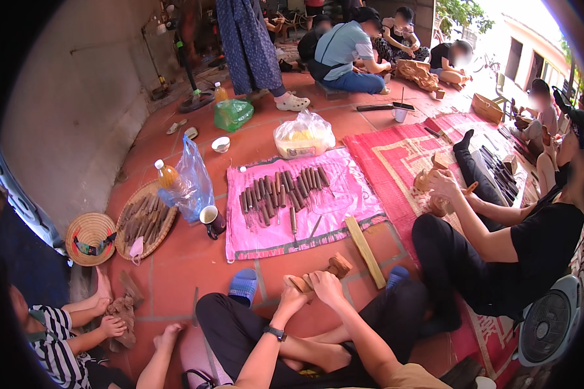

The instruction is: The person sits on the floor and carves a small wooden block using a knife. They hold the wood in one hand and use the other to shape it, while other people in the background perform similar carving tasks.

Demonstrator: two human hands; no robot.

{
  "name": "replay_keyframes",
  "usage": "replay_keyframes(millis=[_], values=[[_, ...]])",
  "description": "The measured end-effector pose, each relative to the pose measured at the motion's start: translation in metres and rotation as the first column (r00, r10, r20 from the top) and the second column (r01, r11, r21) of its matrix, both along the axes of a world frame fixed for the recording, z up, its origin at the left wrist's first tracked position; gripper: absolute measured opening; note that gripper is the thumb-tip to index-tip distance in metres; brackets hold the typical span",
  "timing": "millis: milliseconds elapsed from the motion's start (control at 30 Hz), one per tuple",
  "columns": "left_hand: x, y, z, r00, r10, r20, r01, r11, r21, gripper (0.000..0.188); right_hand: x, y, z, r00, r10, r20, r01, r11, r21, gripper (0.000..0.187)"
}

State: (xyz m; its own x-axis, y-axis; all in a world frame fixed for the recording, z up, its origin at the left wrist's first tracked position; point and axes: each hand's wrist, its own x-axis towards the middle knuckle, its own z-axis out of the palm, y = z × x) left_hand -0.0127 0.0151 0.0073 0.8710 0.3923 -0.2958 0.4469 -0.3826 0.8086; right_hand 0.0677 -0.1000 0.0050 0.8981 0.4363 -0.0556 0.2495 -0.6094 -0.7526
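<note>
Over my crossed legs, both hands hold a brown carved piece of wood (pixel 339 264), its rounded end sticking out at the upper right. My left hand (pixel 291 302) is closed around the lower left end. On top of the wood near its middle rests my right hand (pixel 326 287), fingers bent over it. Whether a small tool sits between the fingers I cannot tell. Ahead, a pink cloth (pixel 246 241) bears several carving tools (pixel 295 189) with dark wooden handles. A yellowish wooden strip (pixel 365 251) lies on the tiles just right of the cloth.
Left of the cloth are a dark mug (pixel 217 225), a blue plastic bag (pixel 198 185), and a woven basket (pixel 165 235) of tool handles. A child (pixel 58 343) sits at left with wood. At right, a person (pixel 545 240) holds carved wood near a fan (pixel 550 322).
</note>
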Motion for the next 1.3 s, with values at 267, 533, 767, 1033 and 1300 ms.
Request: replay_keyframes(millis=[267, 533, 767, 1033, 1300], values=[[0.000, 0.005, -0.004, 0.999, 0.011, 0.035, -0.013, 0.998, 0.067, 0.075, -0.003, 0.005, 0.008, 0.999, 0.014, 0.034, -0.013, 1.000, -0.023, 0.035], [-0.001, 0.007, 0.003, 0.998, 0.053, -0.017, -0.053, 0.998, -0.016, 0.073, -0.004, 0.000, 0.012, 0.999, 0.039, -0.024, -0.038, 0.998, 0.055, 0.035], [-0.003, 0.007, -0.012, 0.998, 0.016, 0.055, -0.020, 0.997, 0.071, 0.070, -0.003, -0.008, 0.013, 0.991, 0.060, -0.122, -0.044, 0.991, 0.130, 0.032], [-0.002, 0.007, -0.025, 0.994, 0.026, 0.107, -0.034, 0.997, 0.074, 0.052, 0.002, -0.003, 0.001, 0.998, 0.058, 0.002, -0.057, 0.995, 0.078, 0.032], [0.002, 0.015, -0.036, 0.998, -0.063, -0.022, 0.064, 0.997, 0.036, 0.075, 0.004, 0.001, -0.001, 0.998, 0.044, -0.049, -0.042, 0.999, 0.027, 0.034]])
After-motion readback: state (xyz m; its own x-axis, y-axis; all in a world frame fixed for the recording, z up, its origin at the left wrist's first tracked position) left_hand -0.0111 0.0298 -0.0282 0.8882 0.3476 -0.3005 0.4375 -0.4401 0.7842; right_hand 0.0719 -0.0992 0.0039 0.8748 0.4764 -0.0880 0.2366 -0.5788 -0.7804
